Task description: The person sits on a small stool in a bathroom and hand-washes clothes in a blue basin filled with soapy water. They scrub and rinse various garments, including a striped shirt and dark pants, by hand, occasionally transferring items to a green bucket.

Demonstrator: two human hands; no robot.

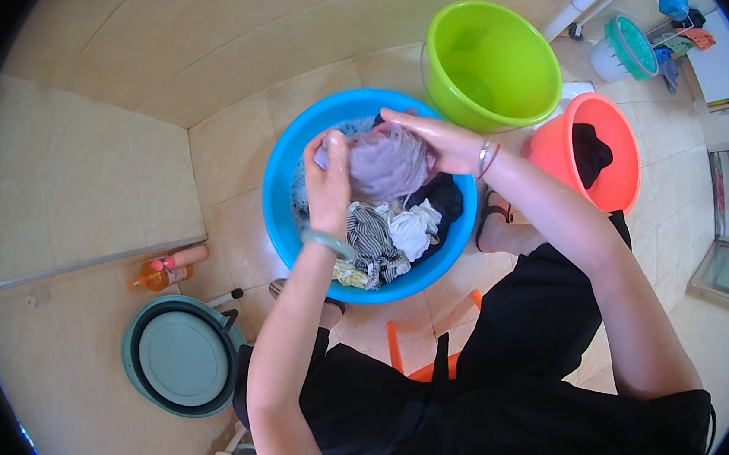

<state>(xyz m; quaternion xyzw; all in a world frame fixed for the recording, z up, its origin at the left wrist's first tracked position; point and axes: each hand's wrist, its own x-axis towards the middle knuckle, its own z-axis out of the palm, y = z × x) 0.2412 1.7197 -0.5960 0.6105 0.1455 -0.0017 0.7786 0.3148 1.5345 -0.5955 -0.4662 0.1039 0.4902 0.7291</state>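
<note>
A wet lavender piece of clothing [387,165] is bunched up between my two hands, over a blue basin [279,209] of soapy water. My left hand [327,181], below which a pale green bangle sits on the wrist, grips its left side. On the right side my right hand [448,142] has hold of it, with the thumb and fingers partly behind the cloth. Below the hands in the basin lie a striped garment [371,240], a white cloth [414,227] and dark clothing [442,199]. Suds [299,190] show along the basin's left side.
A lime green bucket [489,65] stands behind the basin to the right, beside a coral bucket [623,157] with a black cloth inside. On the left are a grey-green folding basin [183,356] and bottles [165,275] by the wall. An orange stool [395,346] shows beneath me.
</note>
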